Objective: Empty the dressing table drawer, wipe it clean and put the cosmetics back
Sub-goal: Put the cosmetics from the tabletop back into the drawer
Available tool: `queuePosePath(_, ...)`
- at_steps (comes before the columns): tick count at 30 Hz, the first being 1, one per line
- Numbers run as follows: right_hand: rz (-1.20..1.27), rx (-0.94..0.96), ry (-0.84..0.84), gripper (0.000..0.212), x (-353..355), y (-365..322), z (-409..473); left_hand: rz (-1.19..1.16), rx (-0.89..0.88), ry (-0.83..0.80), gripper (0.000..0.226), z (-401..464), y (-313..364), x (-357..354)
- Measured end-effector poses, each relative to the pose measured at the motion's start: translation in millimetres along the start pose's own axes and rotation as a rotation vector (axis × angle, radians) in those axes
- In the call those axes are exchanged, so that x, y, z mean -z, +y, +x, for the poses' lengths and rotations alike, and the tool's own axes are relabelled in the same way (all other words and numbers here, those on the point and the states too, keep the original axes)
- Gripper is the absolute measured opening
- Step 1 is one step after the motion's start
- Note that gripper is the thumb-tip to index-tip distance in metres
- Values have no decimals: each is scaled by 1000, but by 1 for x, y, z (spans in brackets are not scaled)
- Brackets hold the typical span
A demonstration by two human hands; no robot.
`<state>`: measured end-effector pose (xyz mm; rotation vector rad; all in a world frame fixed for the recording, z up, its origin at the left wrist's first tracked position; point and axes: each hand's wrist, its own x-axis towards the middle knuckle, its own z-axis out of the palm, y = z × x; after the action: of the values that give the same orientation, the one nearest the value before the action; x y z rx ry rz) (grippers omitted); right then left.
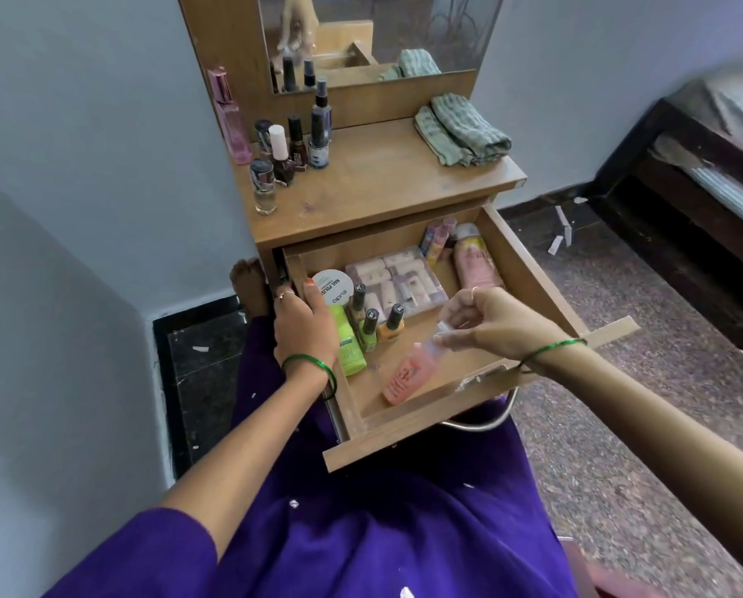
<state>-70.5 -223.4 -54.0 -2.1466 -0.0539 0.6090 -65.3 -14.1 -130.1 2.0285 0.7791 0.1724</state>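
The wooden drawer of the dressing table is pulled out over my lap. My right hand pinches the clear cap of an orange-pink bottle that lies tilted near the drawer's front. My left hand grips the drawer's left wall, beside a round white nail-polish-remover tub and a lime green tube. Three nail polish bottles stand in the drawer. A clear pack of small tubes, lip balms and a pink can lie further back.
On the tabletop stand several bottles at the left and a folded green checked cloth at the right, under a mirror. A dark bed frame is at the right. Wall lies to the left.
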Motion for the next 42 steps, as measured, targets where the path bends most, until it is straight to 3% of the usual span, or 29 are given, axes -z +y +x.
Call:
queuePosePath(16,-433,-127,-234,12,-19,-1,18,26,-4,-5,42,0,0,0)
queuePosePath(32,-652,-187,-276,20,-32,2,31,21,-21,6,40,1,-1,0)
queuePosePath(42,-655,-220,-300,24,-34,2,33,25,-18,7,40,0,-1,0)
